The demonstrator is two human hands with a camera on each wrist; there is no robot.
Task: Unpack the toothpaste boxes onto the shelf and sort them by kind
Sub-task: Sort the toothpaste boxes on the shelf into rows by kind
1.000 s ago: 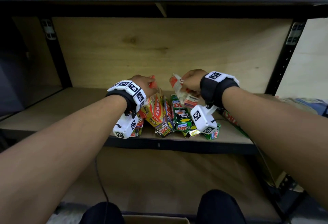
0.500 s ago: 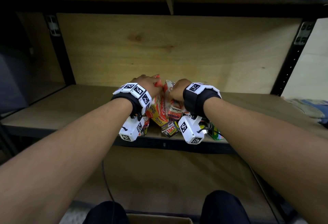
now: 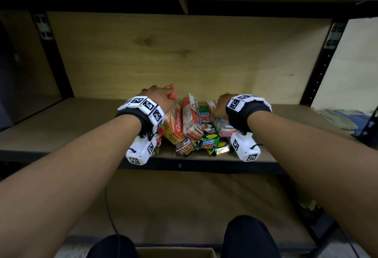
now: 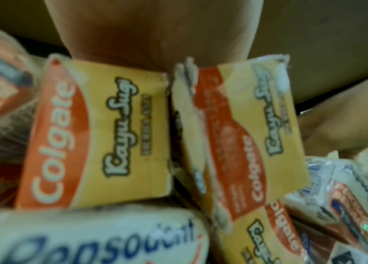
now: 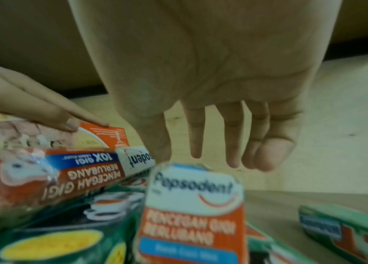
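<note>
A pile of toothpaste boxes lies at the front of the wooden shelf [image 3: 61, 127]. My left hand [image 3: 159, 96] rests on the far end of the yellow-and-red Colgate boxes [image 3: 173, 123] [image 4: 97, 134]; two straight fingers [image 5: 43, 110] lie on a box end. A shrink-wrapped Pepsodent pack [image 3: 191, 116] [image 5: 54, 178] leans against them. My right hand [image 3: 222, 104] [image 5: 196, 146] hovers at the top of a white-and-orange Pepsodent box [image 3: 223, 127] [image 5: 192, 205], fingers hanging straight behind it and holding nothing. Green Zact boxes [image 3: 208, 135] lie underneath.
Black uprights [image 3: 319, 69] frame the bay, with a wooden back panel [image 3: 184, 53] behind. Bare shelf board extends left and right of the pile. A green box [image 5: 336, 232] lies apart to the right. A cardboard carton [image 3: 176, 252] sits between my knees.
My right hand brought the wrapped Pepsodent pack left against the Colgate boxes, let go and moved right over another Pepsodent box. The left hand stayed on the Colgate boxes.
</note>
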